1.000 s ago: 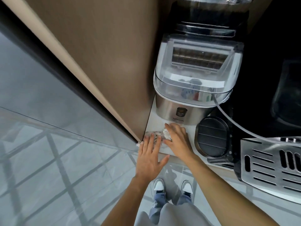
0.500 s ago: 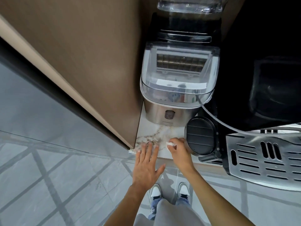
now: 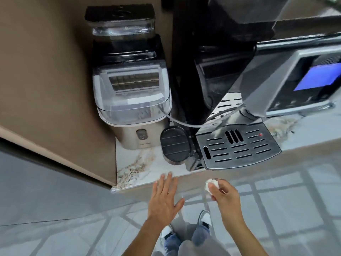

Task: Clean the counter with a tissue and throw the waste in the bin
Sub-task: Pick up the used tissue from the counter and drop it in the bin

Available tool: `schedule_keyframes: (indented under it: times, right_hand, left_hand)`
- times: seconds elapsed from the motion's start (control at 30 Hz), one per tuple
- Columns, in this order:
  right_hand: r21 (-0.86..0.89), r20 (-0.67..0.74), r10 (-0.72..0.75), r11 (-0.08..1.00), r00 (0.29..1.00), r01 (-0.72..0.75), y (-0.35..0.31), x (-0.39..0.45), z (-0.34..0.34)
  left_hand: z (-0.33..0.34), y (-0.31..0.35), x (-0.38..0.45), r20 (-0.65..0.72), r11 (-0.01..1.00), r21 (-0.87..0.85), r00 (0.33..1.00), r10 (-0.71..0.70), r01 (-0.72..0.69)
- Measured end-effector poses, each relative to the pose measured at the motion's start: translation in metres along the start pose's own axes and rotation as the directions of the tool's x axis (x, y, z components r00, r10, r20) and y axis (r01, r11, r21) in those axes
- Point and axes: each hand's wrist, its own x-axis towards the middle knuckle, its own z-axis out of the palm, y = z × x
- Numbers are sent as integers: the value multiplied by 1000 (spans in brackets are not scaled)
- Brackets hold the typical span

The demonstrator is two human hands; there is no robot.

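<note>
A white marble counter (image 3: 136, 164) with brown veins runs across the middle of the view. My right hand (image 3: 224, 196) holds a crumpled white tissue (image 3: 210, 184) in its fingertips, off the counter and just in front of its edge, over the floor. My left hand (image 3: 164, 198) is flat with fingers spread, its fingertips at the counter's front edge. No bin is in view.
A steel ice maker (image 3: 132, 108) with a clear lid stands at the counter's left end against a brown panel (image 3: 55, 89). Beside it are a black round lid (image 3: 174, 145), a coffee machine's drip tray (image 3: 238, 146) and a blue screen (image 3: 321, 76). Grey tiled floor lies below.
My right hand has lifted the tissue off the counter and drawn back to the right, past the edge. My left hand has slid back to the edge. The view has swung right.
</note>
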Motion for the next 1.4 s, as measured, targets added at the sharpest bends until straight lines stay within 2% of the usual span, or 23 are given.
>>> schedule_keyframes:
  times: [0.3, 0.5, 0.6, 0.7, 0.93, 1.2, 1.4]
  right_hand:
    - [65, -187, 34, 998, 982, -22, 3, 0, -70]
    - [129, -189, 52, 991, 981, -28, -3, 18, -115]
    - [152, -196, 61, 988, 979, -31, -8, 33, -143]
    - [179, -198, 61, 984, 978, -26, -12, 51, -171]
    - [216, -191, 72, 976, 979, -30, -17, 93, -258]
    - [302, -272, 134, 952, 953, -48, -17, 122, -353]
    - [327, -350, 138, 945, 927, -17, -24, 148, -415]
  left_hand:
    - [1, 57, 23, 92, 985, 3, 980, 174, -175]
    - [3, 92, 46, 109, 982, 24, 977, 185, -189]
    - [3, 117, 59, 44, 978, 36, 978, 204, -205]
    - [2, 148, 75, 47, 981, 32, 980, 191, -193]
    - [7, 235, 121, 140, 980, 94, 977, 163, -177]
    - [7, 324, 176, 172, 960, 168, 965, 197, -226]
    - [8, 396, 230, 212, 913, 204, 926, 312, -354]
